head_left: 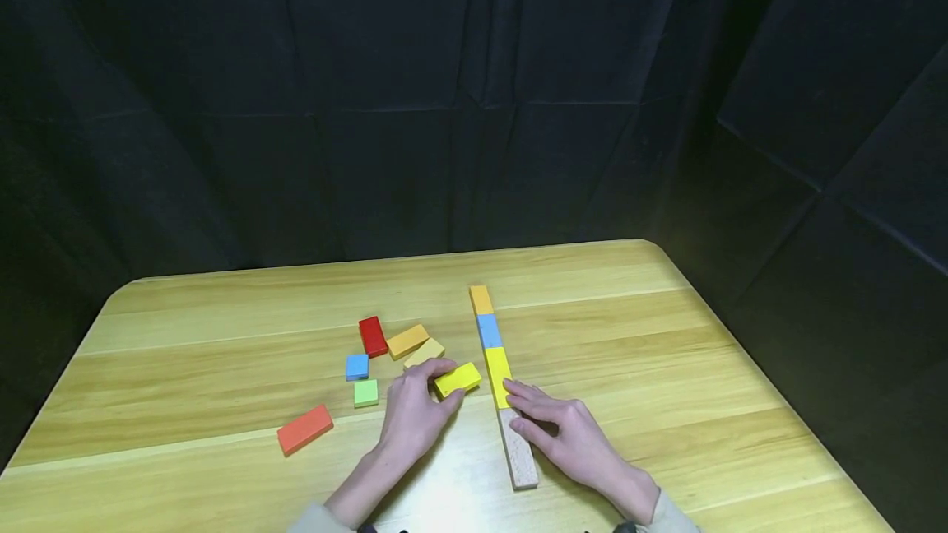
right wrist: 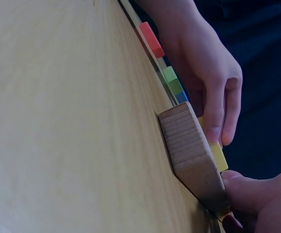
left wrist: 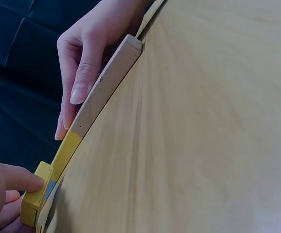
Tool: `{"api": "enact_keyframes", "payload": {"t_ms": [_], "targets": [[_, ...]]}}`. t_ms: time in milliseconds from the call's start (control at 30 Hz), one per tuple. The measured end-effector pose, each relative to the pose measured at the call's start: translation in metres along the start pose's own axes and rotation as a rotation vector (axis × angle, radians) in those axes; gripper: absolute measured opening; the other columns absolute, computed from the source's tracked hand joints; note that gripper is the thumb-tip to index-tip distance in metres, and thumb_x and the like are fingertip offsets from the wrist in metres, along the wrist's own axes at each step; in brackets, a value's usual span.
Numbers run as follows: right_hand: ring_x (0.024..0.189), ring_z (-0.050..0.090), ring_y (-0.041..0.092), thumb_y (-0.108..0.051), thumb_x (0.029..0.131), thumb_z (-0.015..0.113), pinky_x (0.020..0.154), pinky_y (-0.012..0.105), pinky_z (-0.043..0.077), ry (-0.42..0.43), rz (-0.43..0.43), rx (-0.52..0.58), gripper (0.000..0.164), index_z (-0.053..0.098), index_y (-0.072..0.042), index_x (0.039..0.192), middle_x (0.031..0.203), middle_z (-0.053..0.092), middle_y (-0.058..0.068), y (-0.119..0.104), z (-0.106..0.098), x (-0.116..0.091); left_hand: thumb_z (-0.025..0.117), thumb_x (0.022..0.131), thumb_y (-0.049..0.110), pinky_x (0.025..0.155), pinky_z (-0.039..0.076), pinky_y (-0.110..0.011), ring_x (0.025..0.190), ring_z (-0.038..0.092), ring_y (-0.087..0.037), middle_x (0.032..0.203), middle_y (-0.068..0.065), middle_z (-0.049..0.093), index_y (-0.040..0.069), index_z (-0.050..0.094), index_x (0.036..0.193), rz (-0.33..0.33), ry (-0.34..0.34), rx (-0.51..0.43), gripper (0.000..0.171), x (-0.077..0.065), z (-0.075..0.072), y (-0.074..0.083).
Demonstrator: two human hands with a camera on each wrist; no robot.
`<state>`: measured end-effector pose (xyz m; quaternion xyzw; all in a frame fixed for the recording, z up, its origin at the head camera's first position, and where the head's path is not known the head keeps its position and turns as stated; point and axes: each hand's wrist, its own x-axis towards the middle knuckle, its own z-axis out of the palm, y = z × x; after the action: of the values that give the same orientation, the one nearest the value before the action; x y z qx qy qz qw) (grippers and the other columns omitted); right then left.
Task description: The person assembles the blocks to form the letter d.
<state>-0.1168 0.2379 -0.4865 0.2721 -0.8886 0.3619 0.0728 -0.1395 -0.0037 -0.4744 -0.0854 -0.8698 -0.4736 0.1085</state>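
Note:
In the head view my left hand (head_left: 415, 405) pinches a small yellow block (head_left: 457, 380) between thumb and fingers, just left of a row of blocks. From the far end, this row has an orange block (head_left: 480, 299), a blue block (head_left: 489, 331), a longer yellow block (head_left: 498, 377) and a pale speckled wooden block (head_left: 518, 455). My right hand (head_left: 566, 434) lies along the row's right side, fairly straight fingertips touching it near where the yellow and wooden blocks meet. In the right wrist view the wooden block (right wrist: 189, 150) hides part of the held block.
Left of the row lie a dark red block (head_left: 373, 336), an orange block (head_left: 407, 341), a pale yellow block (head_left: 425, 351), a small blue block (head_left: 357, 367), a green block (head_left: 366, 393) and a light red block (head_left: 305, 430). Dark cloth (head_left: 370, 105) hangs behind the wooden table (head_left: 741, 434).

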Motion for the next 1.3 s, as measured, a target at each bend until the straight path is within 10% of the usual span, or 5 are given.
{"api": "enact_keyframes", "payload": {"t_ms": [1300], "targets": [[0.127, 0.058, 0.023, -0.024, 0.095, 0.069, 0.101, 0.045, 0.050, 0.003, -0.012, -0.007, 0.035, 0.070, -0.003, 0.123, 0.138, 0.062, 0.000, 0.000, -0.002, 0.000, 0.083, 0.078, 0.009, 0.092, 0.055, -0.045, 0.106, 0.067, -0.030, 0.108, -0.009, 0.074, 0.004, 0.072, 0.111, -0.004, 0.077, 0.016, 0.035, 0.026, 0.027, 0.000]]}}
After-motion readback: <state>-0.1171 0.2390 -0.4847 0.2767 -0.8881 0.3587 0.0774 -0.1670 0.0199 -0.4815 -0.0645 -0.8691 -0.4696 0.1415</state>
